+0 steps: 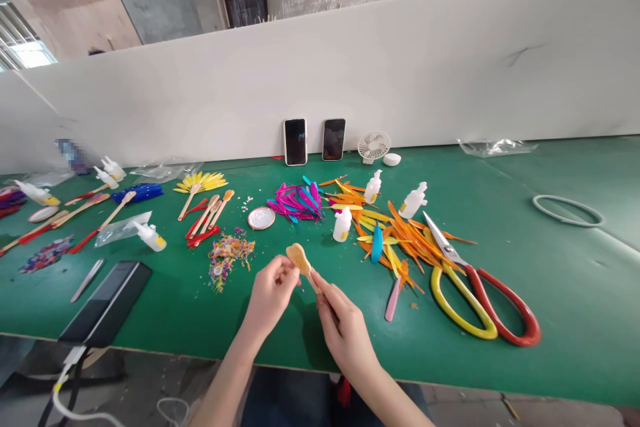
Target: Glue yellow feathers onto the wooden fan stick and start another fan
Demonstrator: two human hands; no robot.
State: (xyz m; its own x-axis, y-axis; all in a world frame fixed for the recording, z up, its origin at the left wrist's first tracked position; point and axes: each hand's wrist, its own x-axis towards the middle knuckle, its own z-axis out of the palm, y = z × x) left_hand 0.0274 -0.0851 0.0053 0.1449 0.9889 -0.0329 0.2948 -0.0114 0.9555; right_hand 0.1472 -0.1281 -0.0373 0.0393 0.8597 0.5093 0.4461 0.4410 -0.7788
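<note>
Over the front of the table I hold up a small wooden spoon point(299, 259) whose head is orange-yellow. My right hand point(345, 330) is wrapped round its handle. My left hand point(273, 293) is closed in a pinch beside the spoon's head; its fingertips are close to the edge, and what they hold, if anything, is hidden. A pile of orange and yellow feathers point(420, 243) lies to the right, with a blue feather point(377, 243) on it. Purple and blue feathers point(296, 203) are heaped straight ahead.
Large scissors point(467, 280) lie at the right, near several glue bottles point(343, 225). Pink tweezers point(393, 299) rest before the feathers. Leftward are a white dish point(261, 217), feather scraps point(231, 253), more spoons point(209, 213) and a black power bank point(106, 300). Two phones point(295, 142) lean on the partition.
</note>
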